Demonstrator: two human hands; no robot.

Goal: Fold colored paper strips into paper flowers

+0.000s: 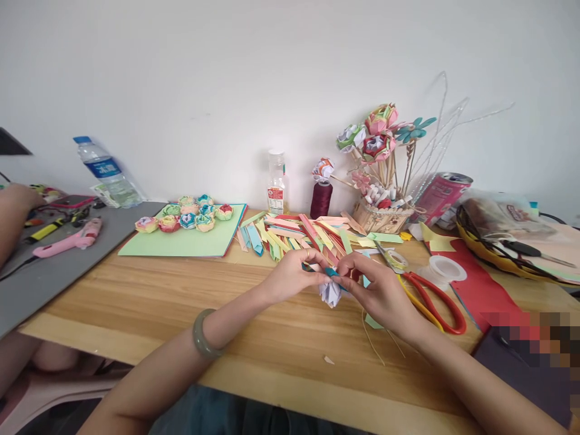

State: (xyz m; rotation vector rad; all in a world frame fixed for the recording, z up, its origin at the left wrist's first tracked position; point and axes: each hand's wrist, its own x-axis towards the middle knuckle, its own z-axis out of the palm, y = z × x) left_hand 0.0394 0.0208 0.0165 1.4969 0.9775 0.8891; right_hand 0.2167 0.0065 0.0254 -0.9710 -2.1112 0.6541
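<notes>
Pinching a blue paper piece (332,272) from either side: left hand (299,272) and right hand (374,287), thumb and fingers of each closed on it, over the wooden table (181,302).

White paper flower (330,294), one: directly below the fingertips, folded points downward (whether it touches the tabletop, I cannot tell from where I stand).

Greenish bangle (206,334), one: on the left wrist.

Thin cords (371,344): trailing across the table beneath the right hand.

Paper strips (294,232), folded, a loose heap: just beyond both hands; red, pink, yellow, green, blue.

Clear bottle (277,181), white-capped: upright behind the heap, near the wall.

Dark red thread spool (321,200), one: upright beside that bottle, an orange-and-white flower (323,169) showing just above.

Basket (380,222), one: right of the spool, holding stemmed paper flowers (379,145) in pink, green, white and teal.

Pink can (441,196), one: tilted, right of the basket.

Small paper flowers (188,221), a multicoloured cluster: left of the heap, on a pale green sheet (181,244).

Pink glue gun (70,238), one: farther left, on a grey mat (113,241); blue-capped water bottle (106,169) behind it. Another person's arm (16,208): at the left edge.

Scissors (460,323), red-handled: just right of the right hand. Clear spool (446,269), one: beside them. Red sheet (483,278): beyond these, flat on the table.
</notes>
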